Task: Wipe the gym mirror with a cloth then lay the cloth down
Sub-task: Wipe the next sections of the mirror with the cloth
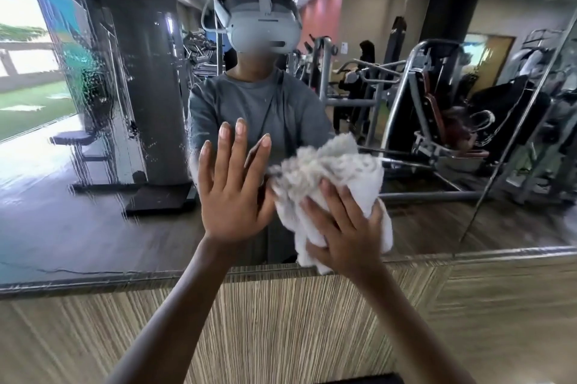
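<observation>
- Mirror (78, 221) fills the upper view; wet streaks and droplets (93, 86) on its left part, the middle and right look clearer
- Reflected in it: gym machines (437, 121) and the person in a headset (265, 27)
- Wood-grain panel (281, 321) runs below the mirror's bottom edge
- Left hand (232, 193) flat on the glass, fingers straight and spread, holding nothing, just left of the cloth
- Right hand (343, 227) laid over the cloth (327, 171), fingers spread and fairly straight, pressing it to the glass rather than gripping it
- Cloth white, bunched, low on the mirror near centre; most of it bulges past the fingertips, a fold shows under the palm at the bottom edge
- Its long axis runs roughly up-down, top leaning slightly right
</observation>
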`<state>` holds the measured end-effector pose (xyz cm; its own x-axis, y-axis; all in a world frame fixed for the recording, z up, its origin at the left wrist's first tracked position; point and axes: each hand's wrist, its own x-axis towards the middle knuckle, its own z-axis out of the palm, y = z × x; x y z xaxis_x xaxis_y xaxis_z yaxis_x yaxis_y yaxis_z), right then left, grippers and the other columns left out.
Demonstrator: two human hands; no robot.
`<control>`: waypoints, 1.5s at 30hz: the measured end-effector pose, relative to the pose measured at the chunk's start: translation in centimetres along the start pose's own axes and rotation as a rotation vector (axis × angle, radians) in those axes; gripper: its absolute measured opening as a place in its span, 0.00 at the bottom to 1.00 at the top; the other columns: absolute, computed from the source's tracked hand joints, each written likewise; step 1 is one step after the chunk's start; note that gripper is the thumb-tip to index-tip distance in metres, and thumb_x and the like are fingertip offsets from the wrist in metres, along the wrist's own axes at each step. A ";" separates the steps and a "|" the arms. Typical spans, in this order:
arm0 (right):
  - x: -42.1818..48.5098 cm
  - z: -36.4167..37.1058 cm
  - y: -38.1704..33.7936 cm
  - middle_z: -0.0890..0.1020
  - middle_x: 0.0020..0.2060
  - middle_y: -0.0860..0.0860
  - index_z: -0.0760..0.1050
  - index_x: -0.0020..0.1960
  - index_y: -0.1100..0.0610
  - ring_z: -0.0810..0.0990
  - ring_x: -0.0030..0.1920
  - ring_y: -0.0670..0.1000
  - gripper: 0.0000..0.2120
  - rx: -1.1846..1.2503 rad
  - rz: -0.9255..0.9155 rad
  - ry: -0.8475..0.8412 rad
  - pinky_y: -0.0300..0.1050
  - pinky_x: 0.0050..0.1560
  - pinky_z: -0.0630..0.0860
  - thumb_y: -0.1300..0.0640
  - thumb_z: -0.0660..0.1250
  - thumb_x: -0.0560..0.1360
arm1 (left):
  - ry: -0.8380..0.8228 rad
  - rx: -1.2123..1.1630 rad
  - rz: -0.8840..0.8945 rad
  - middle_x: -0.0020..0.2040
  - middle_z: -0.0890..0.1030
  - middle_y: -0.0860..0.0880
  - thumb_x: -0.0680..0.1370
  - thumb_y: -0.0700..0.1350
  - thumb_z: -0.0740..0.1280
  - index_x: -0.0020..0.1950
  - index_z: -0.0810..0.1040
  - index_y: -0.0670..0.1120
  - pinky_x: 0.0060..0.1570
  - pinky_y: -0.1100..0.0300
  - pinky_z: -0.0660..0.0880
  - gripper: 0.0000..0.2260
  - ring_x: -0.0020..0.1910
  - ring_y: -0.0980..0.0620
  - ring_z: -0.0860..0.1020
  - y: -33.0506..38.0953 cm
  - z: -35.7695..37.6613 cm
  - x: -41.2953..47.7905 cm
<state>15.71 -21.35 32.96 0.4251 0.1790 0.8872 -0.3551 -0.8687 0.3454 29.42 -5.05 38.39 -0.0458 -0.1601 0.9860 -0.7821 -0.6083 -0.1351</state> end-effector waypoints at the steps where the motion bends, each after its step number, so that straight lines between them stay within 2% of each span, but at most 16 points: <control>1: -1.5 -0.1 1.1 0.57 0.79 0.51 0.63 0.76 0.46 0.57 0.78 0.53 0.29 0.009 -0.038 -0.026 0.65 0.61 0.67 0.37 0.53 0.78 | 0.000 -0.004 -0.004 0.76 0.65 0.37 0.80 0.50 0.59 0.76 0.70 0.44 0.77 0.42 0.55 0.25 0.78 0.39 0.60 0.0 0.0 0.0; 4: -1.5 -1.5 4.5 0.64 0.75 0.55 0.69 0.68 0.50 0.64 0.73 0.58 0.26 0.113 0.173 -0.012 0.68 0.59 0.71 0.43 0.60 0.72 | 0.009 -0.007 -0.009 0.76 0.65 0.38 0.79 0.48 0.62 0.76 0.70 0.44 0.77 0.41 0.55 0.25 0.78 0.38 0.61 0.2 -0.1 -0.1; 7: 5.3 -2.6 5.6 0.66 0.75 0.59 0.67 0.73 0.52 0.61 0.75 0.57 0.28 0.186 0.511 0.170 0.62 0.67 0.63 0.47 0.61 0.74 | 0.012 0.006 -0.013 0.76 0.65 0.37 0.78 0.47 0.63 0.76 0.70 0.44 0.77 0.42 0.54 0.25 0.78 0.38 0.61 0.1 0.0 0.0; 9: 9.9 -3.1 4.3 0.64 0.76 0.58 0.66 0.75 0.52 0.59 0.77 0.56 0.28 0.231 0.616 0.262 0.64 0.70 0.58 0.46 0.59 0.77 | 0.009 0.008 -0.016 0.77 0.65 0.37 0.78 0.47 0.63 0.76 0.70 0.44 0.77 0.42 0.55 0.26 0.79 0.39 0.60 0.2 0.0 -0.1; 12: 11.7 -2.9 0.7 0.62 0.77 0.56 0.64 0.77 0.50 0.59 0.78 0.55 0.29 0.167 0.436 0.213 0.64 0.68 0.57 0.43 0.57 0.77 | 0.005 0.017 -0.012 0.76 0.66 0.37 0.79 0.48 0.62 0.76 0.69 0.45 0.77 0.43 0.55 0.25 0.78 0.39 0.61 0.2 0.0 -0.2; 15: 7.3 -1.7 0.0 0.61 0.78 0.53 0.58 0.79 0.47 0.61 0.77 0.54 0.30 0.027 0.080 0.102 0.63 0.63 0.63 0.43 0.56 0.78 | -0.006 0.007 -0.008 0.75 0.67 0.36 0.79 0.50 0.59 0.76 0.68 0.44 0.77 0.42 0.55 0.25 0.78 0.38 0.61 0.2 0.0 -0.1; 17: 3.8 -1.1 1.7 0.62 0.77 0.53 0.59 0.78 0.46 0.58 0.78 0.53 0.30 -0.020 -0.001 0.062 0.64 0.62 0.64 0.42 0.56 0.77 | -0.002 0.010 -0.008 0.76 0.66 0.36 0.79 0.50 0.60 0.76 0.68 0.44 0.77 0.41 0.56 0.26 0.78 0.38 0.62 0.3 0.0 0.0; 21: 3.3 -2.3 6.0 0.63 0.76 0.55 0.68 0.71 0.50 0.61 0.75 0.56 0.29 0.074 0.275 0.031 0.70 0.62 0.66 0.44 0.60 0.72 | 0.014 0.000 -0.020 0.77 0.65 0.38 0.78 0.47 0.63 0.77 0.67 0.45 0.77 0.41 0.56 0.27 0.79 0.40 0.59 0.4 0.1 -0.1; 25: 12.5 -3.8 6.0 0.61 0.78 0.57 0.64 0.76 0.52 0.57 0.78 0.56 0.31 0.158 0.673 0.216 0.72 0.69 0.57 0.46 0.60 0.74 | -0.002 -0.005 -0.036 0.77 0.66 0.39 0.78 0.48 0.63 0.77 0.67 0.46 0.76 0.41 0.57 0.27 0.78 0.40 0.62 0.5 -0.1 0.2; 27: 14.9 -4.0 4.0 0.60 0.78 0.57 0.62 0.77 0.50 0.57 0.78 0.55 0.33 0.139 0.611 0.230 0.67 0.68 0.55 0.45 0.60 0.74 | -0.008 -0.012 -0.028 0.77 0.66 0.39 0.78 0.48 0.62 0.76 0.67 0.46 0.76 0.42 0.57 0.26 0.78 0.39 0.62 0.4 -0.3 0.3; 29: 14.1 -3.7 2.0 0.60 0.78 0.56 0.63 0.78 0.50 0.57 0.78 0.55 0.34 0.108 0.398 0.171 0.61 0.64 0.58 0.43 0.61 0.73 | -0.021 -0.013 -0.031 0.77 0.66 0.39 0.78 0.48 0.62 0.76 0.68 0.46 0.77 0.42 0.57 0.26 0.78 0.39 0.62 0.2 -0.3 0.3; 33: 7.6 -2.8 3.3 0.52 0.81 0.49 0.62 0.76 0.46 0.60 0.77 0.55 0.36 -0.021 -0.003 0.007 0.63 0.62 0.63 0.40 0.63 0.69 | -0.003 -0.020 -0.023 0.76 0.69 0.40 0.77 0.48 0.63 0.74 0.73 0.48 0.74 0.43 0.61 0.24 0.76 0.41 0.66 0.1 -0.8 0.7; 37: 7.8 -4.4 7.6 0.61 0.77 0.53 0.67 0.71 0.49 0.62 0.75 0.56 0.30 0.058 0.228 0.011 0.72 0.62 0.66 0.44 0.60 0.70 | 0.052 0.007 -0.001 0.68 0.72 0.46 0.74 0.50 0.65 0.67 0.75 0.52 0.67 0.47 0.59 0.21 0.65 0.42 0.70 -1.4 -2.1 4.5; 41: 16.1 -6.0 8.0 0.59 0.79 0.54 0.63 0.76 0.50 0.55 0.78 0.55 0.30 0.165 0.583 0.154 0.74 0.66 0.59 0.45 0.57 0.75 | 0.078 0.006 -0.025 0.64 0.78 0.41 0.75 0.49 0.65 0.62 0.80 0.47 0.65 0.47 0.57 0.17 0.65 0.42 0.69 -2.2 -2.6 11.4; 43: 18.7 -6.0 6.0 0.58 0.79 0.55 0.60 0.78 0.49 0.54 0.79 0.55 0.32 0.162 0.565 0.188 0.72 0.67 0.54 0.44 0.57 0.75 | 0.067 -0.014 -0.016 0.65 0.78 0.41 0.75 0.49 0.63 0.62 0.81 0.45 0.65 0.46 0.59 0.18 0.67 0.43 0.70 -2.0 -2.4 13.7; 45: 18.6 -5.6 3.7 0.60 0.79 0.55 0.62 0.77 0.49 0.57 0.78 0.56 0.33 0.119 0.393 0.182 0.66 0.65 0.57 0.44 0.59 0.73 | 0.062 -0.008 0.017 0.69 0.76 0.41 0.76 0.51 0.62 0.66 0.79 0.46 0.69 0.45 0.58 0.20 0.71 0.42 0.68 -2.2 -2.0 14.4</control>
<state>17.67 -18.70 52.48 0.1198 -0.1057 0.9872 -0.3572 -0.9323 -0.0565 29.27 -4.46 53.08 -0.0976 -0.1215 0.9878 -0.7857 -0.5998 -0.1514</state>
